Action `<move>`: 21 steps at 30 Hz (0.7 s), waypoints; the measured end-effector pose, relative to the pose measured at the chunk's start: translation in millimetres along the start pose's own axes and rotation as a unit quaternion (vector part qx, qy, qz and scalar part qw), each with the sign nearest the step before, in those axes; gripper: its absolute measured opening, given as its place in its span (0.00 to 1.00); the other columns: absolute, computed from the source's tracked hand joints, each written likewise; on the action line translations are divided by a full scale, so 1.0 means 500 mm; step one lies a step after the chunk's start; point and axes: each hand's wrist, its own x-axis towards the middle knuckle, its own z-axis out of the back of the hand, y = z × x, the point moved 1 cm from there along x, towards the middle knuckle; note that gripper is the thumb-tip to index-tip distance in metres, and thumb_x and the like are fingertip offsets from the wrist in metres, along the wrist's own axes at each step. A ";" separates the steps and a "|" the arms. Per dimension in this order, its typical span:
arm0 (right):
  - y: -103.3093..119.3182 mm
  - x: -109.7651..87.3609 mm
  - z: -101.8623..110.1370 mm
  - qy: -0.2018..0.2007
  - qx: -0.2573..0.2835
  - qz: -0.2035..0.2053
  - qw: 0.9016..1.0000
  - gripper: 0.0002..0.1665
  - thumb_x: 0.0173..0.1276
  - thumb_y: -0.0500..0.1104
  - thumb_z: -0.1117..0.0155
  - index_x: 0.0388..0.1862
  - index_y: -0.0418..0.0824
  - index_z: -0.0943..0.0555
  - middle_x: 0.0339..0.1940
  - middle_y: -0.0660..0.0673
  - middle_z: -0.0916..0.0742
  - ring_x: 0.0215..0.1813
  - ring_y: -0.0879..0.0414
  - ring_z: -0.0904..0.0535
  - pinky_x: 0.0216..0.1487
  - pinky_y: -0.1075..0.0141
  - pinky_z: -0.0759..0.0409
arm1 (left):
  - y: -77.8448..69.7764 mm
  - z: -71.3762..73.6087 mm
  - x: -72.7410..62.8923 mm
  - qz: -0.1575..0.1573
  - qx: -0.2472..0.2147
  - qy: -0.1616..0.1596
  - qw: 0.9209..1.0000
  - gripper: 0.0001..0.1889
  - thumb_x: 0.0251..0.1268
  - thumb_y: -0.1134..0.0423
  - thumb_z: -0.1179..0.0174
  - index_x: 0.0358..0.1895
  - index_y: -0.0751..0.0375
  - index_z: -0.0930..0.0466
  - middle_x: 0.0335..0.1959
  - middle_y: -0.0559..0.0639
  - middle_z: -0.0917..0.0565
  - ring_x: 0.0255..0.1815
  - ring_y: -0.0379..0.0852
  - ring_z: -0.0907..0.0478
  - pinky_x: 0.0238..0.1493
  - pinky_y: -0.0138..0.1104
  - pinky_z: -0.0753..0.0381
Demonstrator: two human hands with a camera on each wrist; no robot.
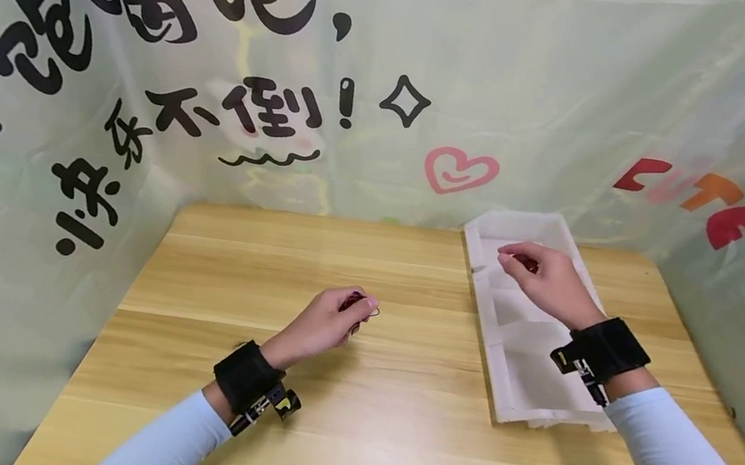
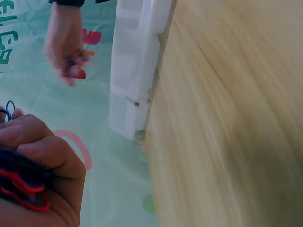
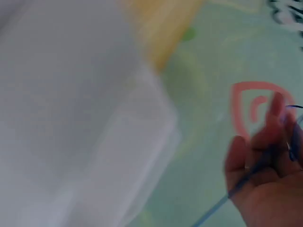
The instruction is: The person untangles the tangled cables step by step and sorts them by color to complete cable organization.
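Observation:
My left hand (image 1: pixel 329 319) is above the left-centre of the table, gripping a bundle of thin looped cords (image 2: pixel 23 187). Red and dark loops show inside the curled fingers in the left wrist view, and a thin loop sticks out past the fingertips. Over the far part of a white compartment tray (image 1: pixel 489 336) is my right hand (image 1: pixel 551 281), its fingers bent round a small dark strand bundle (image 1: pixel 527 263). In the right wrist view this bundle appears as blue strands (image 3: pixel 213 210), one trailing down from the palm. The exact kind of cord cannot be told.
The tray stands at the table's right side, reaching toward the back, with several compartments between low walls. A wooden tabletop (image 1: pixel 382 445) spreads under both hands. Pale printed cloth (image 1: pixel 392 16) hangs behind the table and along its sides.

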 end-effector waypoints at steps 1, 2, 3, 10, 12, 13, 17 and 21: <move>-0.012 -0.001 -0.002 0.008 -0.014 -0.003 1.000 0.20 0.79 0.50 0.42 0.56 0.37 0.16 0.45 0.41 0.13 0.42 0.52 0.20 0.41 0.65 0.23 | -0.002 0.000 0.001 -0.005 0.016 -0.003 1.000 0.19 0.77 0.44 0.46 0.39 0.57 0.20 0.21 0.47 0.33 0.17 0.43 0.40 0.22 0.32 0.38; -0.024 -0.001 -0.005 0.014 -0.027 -0.003 1.000 0.20 0.78 0.50 0.40 0.55 0.36 0.16 0.45 0.41 0.13 0.42 0.50 0.19 0.41 0.63 0.23 | -0.003 0.000 0.003 -0.011 0.033 -0.006 0.999 0.17 0.77 0.45 0.45 0.40 0.55 0.19 0.20 0.46 0.33 0.18 0.43 0.38 0.23 0.32 0.37; -0.033 -0.002 -0.008 0.017 -0.037 -0.004 0.999 0.20 0.77 0.50 0.39 0.53 0.35 0.16 0.44 0.40 0.13 0.42 0.49 0.19 0.42 0.60 0.22 | -0.005 0.000 0.004 -0.018 0.052 -0.008 0.998 0.16 0.76 0.45 0.44 0.41 0.54 0.19 0.20 0.46 0.32 0.19 0.42 0.37 0.24 0.32 0.36; -0.081 -0.001 -0.028 0.038 -0.109 -0.027 0.993 0.24 0.72 0.47 0.32 0.53 0.25 0.18 0.45 0.29 0.14 0.48 0.36 0.18 0.50 0.44 0.22 | -0.004 -0.004 0.002 -0.043 0.097 -0.007 0.994 0.13 0.75 0.46 0.42 0.43 0.50 0.18 0.27 0.47 0.24 0.27 0.41 0.30 0.31 0.35 0.29; -0.086 -0.003 -0.032 0.035 -0.125 -0.029 0.991 0.28 0.71 0.47 0.31 0.55 0.23 0.20 0.49 0.26 0.15 0.51 0.33 0.19 0.52 0.42 0.24 | -0.004 -0.005 -0.001 -0.042 0.100 -0.007 0.994 0.13 0.74 0.45 0.41 0.43 0.50 0.18 0.29 0.47 0.23 0.28 0.42 0.29 0.32 0.35 0.28; -0.084 -0.004 -0.031 0.026 -0.127 -0.029 0.991 0.29 0.71 0.48 0.31 0.56 0.22 0.21 0.50 0.25 0.16 0.53 0.31 0.20 0.53 0.42 0.24 | -0.005 -0.005 -0.003 -0.040 0.100 -0.005 0.994 0.14 0.73 0.44 0.40 0.42 0.50 0.18 0.29 0.47 0.23 0.29 0.43 0.29 0.32 0.35 0.28; -0.060 -0.015 -0.011 -0.058 -0.091 -0.017 0.994 0.25 0.74 0.48 0.35 0.55 0.26 0.19 0.50 0.28 0.15 0.51 0.34 0.20 0.50 0.43 0.24 | -0.006 -0.006 -0.008 -0.033 0.101 0.005 0.994 0.15 0.68 0.46 0.34 0.44 0.53 0.19 0.35 0.46 0.19 0.35 0.42 0.23 0.38 0.36 0.22; -0.034 -0.020 0.006 -0.096 -0.065 -0.008 0.993 0.18 0.76 0.47 0.38 0.50 0.33 0.15 0.44 0.35 0.12 0.46 0.42 0.19 0.45 0.50 0.25 | -0.003 -0.009 -0.007 -0.035 0.101 0.013 0.994 0.13 0.68 0.55 0.33 0.48 0.57 0.18 0.42 0.47 0.16 0.43 0.43 0.19 0.46 0.36 0.19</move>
